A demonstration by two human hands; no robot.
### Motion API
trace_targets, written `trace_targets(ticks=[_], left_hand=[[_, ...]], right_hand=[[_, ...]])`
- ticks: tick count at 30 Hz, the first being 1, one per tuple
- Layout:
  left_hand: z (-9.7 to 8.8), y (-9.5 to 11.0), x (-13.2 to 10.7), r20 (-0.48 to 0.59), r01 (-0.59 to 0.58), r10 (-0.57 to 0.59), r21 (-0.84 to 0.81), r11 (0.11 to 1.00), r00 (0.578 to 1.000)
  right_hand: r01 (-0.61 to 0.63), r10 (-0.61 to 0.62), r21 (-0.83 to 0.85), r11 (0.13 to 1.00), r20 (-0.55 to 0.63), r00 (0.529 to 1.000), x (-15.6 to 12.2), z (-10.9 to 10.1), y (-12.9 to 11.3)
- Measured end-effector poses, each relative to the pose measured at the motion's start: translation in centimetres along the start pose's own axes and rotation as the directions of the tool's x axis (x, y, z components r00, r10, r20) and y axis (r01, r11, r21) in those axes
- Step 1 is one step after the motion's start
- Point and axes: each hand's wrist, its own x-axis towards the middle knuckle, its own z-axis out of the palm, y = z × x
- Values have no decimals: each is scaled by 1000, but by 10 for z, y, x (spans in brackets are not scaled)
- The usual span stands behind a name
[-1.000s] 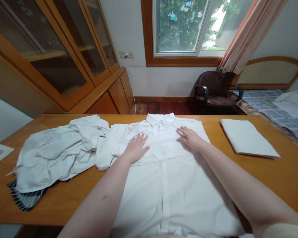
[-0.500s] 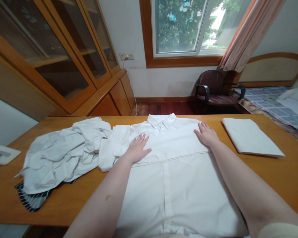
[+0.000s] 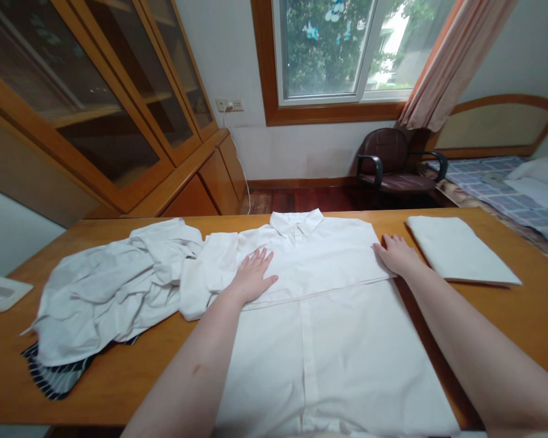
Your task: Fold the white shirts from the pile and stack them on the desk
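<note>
A white collared shirt (image 3: 329,340) lies flat and face down on the wooden table (image 3: 132,377), collar at the far side. My left hand (image 3: 252,275) rests flat on its left shoulder area, fingers spread. My right hand (image 3: 398,254) lies flat at the shirt's right edge, fingers stretched out, touching the cloth and the table. One sleeve (image 3: 205,274) is bunched to the left of my left hand.
A heap of crumpled white clothes (image 3: 105,289) covers a dark striped garment (image 3: 50,377) at the left. A folded white cloth (image 3: 456,252) lies at the right. A white object (image 3: 0,291) sits at the far left edge. Behind stand a wooden cabinet, a dark chair (image 3: 393,164) and a bed.
My right hand has slid from the middle of the shirt's upper back to its right edge. My left hand has stayed in place.
</note>
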Motion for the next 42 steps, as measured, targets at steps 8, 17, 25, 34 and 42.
trace_targets(ticks=[8, 17, 25, 34, 42], left_hand=[[4, -4, 1, -30, -21, 21, 12, 1000, 999], [2, -5, 1, -17, -30, 30, 1, 1000, 999], [-3, 1, -1, -4, -34, 34, -6, 999, 999], [-4, 1, -2, -66, -21, 14, -106, 994, 998], [-19, 44, 0, -140, -72, 53, -132, 989, 989]], right_hand=[[383, -383, -18, 924, -48, 922, -49, 1, -81], [384, -385, -67, 921, -11, 923, -57, 19, -49], [253, -255, -68, 965, -24, 967, -68, 16, -14], [176, -177, -76, 981, -4, 984, -60, -6, -32], [356, -356, 39, 934, -19, 934, -50, 5, -81]])
